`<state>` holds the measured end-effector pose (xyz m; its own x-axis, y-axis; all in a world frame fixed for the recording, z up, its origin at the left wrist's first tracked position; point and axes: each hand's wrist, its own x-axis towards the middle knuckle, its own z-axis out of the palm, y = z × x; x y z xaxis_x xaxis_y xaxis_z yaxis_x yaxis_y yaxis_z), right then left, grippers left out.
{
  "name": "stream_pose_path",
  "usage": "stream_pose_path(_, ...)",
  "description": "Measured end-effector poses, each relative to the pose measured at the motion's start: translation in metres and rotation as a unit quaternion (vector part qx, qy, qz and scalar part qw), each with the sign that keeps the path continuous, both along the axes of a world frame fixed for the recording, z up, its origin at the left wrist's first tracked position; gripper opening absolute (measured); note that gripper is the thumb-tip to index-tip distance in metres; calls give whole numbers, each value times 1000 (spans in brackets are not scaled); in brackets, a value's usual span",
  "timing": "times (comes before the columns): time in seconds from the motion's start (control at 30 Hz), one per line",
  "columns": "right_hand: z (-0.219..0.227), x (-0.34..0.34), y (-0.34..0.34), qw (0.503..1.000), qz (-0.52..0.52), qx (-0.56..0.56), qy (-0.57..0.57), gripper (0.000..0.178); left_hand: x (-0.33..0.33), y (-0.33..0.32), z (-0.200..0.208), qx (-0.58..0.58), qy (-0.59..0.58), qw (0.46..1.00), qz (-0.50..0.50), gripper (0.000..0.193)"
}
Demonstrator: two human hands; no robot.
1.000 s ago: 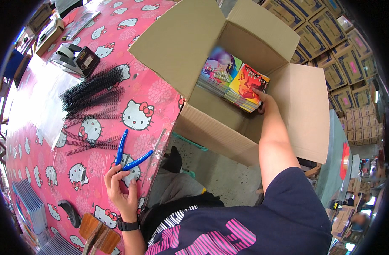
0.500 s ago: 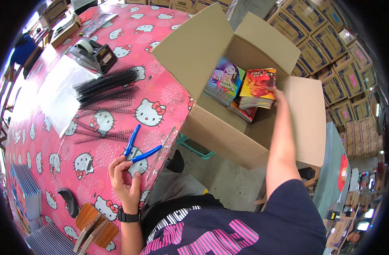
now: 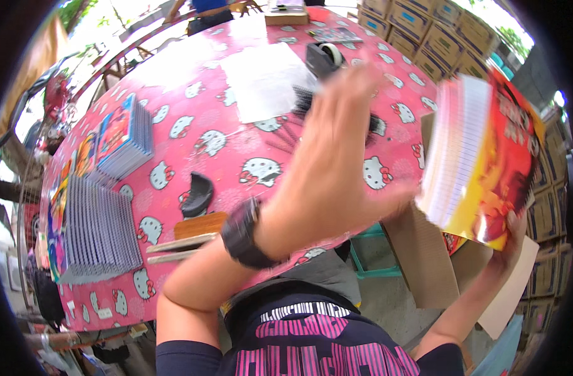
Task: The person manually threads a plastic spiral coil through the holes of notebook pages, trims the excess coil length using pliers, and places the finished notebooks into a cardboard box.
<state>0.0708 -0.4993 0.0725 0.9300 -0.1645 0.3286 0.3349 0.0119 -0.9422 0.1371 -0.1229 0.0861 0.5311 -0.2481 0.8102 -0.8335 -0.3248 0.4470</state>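
Observation:
A stack of notebooks (image 3: 496, 172) with red and yellow covers is raised on the right, tilted so its page edges face left. My right hand (image 3: 514, 235) grips it from below, partly hidden by the covers. My left hand (image 3: 333, 141), slightly blurred, is raised over the table with fingers stretched out and thumb spread. Its thumb comes close to the stack's page edges; whether they touch I cannot tell. Beneath the stack is the open cardboard box (image 3: 424, 260), with part of another red cover visible inside.
Spiral-bound notebooks stand in piles (image 3: 104, 229) on the pink patterned table (image 3: 173, 156). Nearby are a black curved object (image 3: 198, 194) and a wooden piece (image 3: 198, 227). Farther back lie a white sheet (image 3: 261, 84), black binding coils (image 3: 304, 100) and a tape dispenser (image 3: 324, 59). Cartons (image 3: 440, 47) are stacked behind.
My right hand has lifted the notebook stack out of the box. My left hand has risen from beside the blue-handled pliers. The view has swung left, bringing the notebook piles further in.

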Motion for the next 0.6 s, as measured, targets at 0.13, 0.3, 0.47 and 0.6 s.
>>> stream_pose_path(0.13, 44, 73, 131, 981, 150, -120, -15, 89, 49, 75, 37, 93, 9, 985, 147, 117)
stream_pose_path(0.3, 72, 102, 264, 883, 409, -227, -17, 90, 35, 203, 10, -3, 311, 948, -59, 109)
stream_pose_path(0.47, 68, 156, 354, 771, 458, -422, -131, 98, 13, 274, -40, -108, 293, 947, 70, 92)
stream_pose_path(0.6, 45, 207, 431, 702, 477, -502, -164, 100, 24, 322, -91, -135, 248, 942, 180, 88)
